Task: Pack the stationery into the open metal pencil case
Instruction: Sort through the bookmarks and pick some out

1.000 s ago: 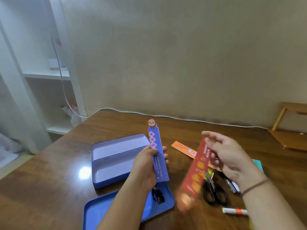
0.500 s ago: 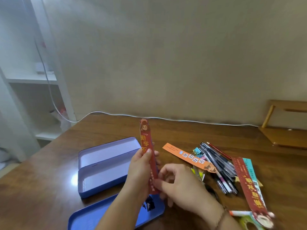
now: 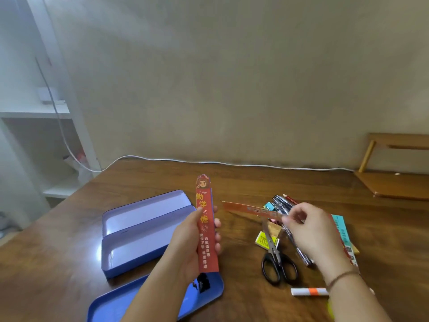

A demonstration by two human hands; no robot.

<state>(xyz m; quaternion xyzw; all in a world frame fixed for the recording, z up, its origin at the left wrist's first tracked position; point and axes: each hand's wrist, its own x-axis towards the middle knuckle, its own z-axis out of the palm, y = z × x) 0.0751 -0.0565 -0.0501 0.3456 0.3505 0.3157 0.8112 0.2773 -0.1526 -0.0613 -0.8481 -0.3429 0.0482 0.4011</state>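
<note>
My left hand [image 3: 192, 247] holds a red bookmark [image 3: 205, 226] upright, just right of the purple metal pencil case [image 3: 141, 231]. A blue tray-like lid [image 3: 130, 303] lies in front of the case, under my left forearm. My right hand [image 3: 311, 231] pinches the end of an orange bookmark [image 3: 246, 208] and holds it level over the pile of stationery. Below it lie black scissors [image 3: 277, 263], a bundle of pens [image 3: 284, 202], a yellow note pad [image 3: 264, 239] and a white-and-orange correction pen [image 3: 310, 291]. More bookmarks [image 3: 340, 226] are partly hidden behind my right wrist.
Everything sits on a brown wooden table [image 3: 69, 263]. A white cable [image 3: 232, 164] runs along its back edge by the wall. A wooden stand [image 3: 394, 180] is at the far right. White shelves [image 3: 34, 117] stand to the left of the table.
My right hand left the red bookmark, which stays in my left hand, and moved right to the pile, where it lifted the orange bookmark off the table.
</note>
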